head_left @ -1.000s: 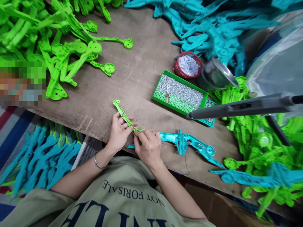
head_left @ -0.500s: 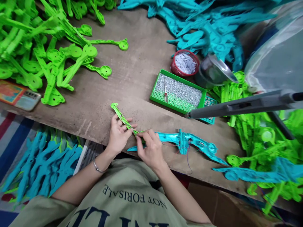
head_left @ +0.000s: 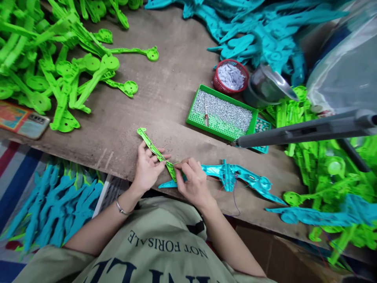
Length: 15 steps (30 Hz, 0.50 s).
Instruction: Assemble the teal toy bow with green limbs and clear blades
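Observation:
My left hand [head_left: 146,169] holds a slim bright-green plastic arm piece [head_left: 145,137] from below, thumb along its edge, its hollow side facing up. Thumb and fingertips of my right hand [head_left: 194,182] are pinched together beside the lower end of that piece. What they grip is too small to make out. Behind my right hand lies a blue plastic bow-shaped shell [head_left: 250,179] with thin red and purple wires at its middle. One blue tip of it shows beneath the green piece; my hand covers part of the shell.
A green perforated tray [head_left: 193,120] holds small metal parts and a screwdriver [head_left: 206,118]. Beside it stand a red basket [head_left: 218,84] of whitish pieces and a metal container [head_left: 255,92]. Green parts [head_left: 70,70] heap up left, blue ones [head_left: 265,43] behind. A grey bar [head_left: 294,129] juts in from the right.
My right hand has moved slightly right, away from the green piece, uncovering more of its lower end. My left hand keeps its hold in nearly the same place.

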### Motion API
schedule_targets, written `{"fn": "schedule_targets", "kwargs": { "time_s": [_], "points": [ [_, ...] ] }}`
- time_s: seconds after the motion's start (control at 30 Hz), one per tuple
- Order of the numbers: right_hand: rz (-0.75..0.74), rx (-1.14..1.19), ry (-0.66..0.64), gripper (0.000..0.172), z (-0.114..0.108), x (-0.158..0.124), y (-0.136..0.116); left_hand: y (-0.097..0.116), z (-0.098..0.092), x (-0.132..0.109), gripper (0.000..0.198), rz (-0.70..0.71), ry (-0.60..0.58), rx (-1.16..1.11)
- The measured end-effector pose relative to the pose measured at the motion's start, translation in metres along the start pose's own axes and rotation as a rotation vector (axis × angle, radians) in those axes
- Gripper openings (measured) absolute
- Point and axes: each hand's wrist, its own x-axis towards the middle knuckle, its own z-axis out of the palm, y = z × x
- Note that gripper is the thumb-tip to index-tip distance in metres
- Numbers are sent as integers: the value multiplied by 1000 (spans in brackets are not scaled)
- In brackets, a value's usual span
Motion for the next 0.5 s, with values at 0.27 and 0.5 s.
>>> {"fn": "schedule_targets", "kwargs": {
  "time_s": [0.27, 0.5],
  "points": [
    [-8, -91, 0, 13, 4, -1, 4, 0, 0, -1, 95, -6, 5, 15],
    [8, -187, -30, 16, 4, -1, 0, -1, 0, -2, 106, 0, 1, 23]
  ]
}}
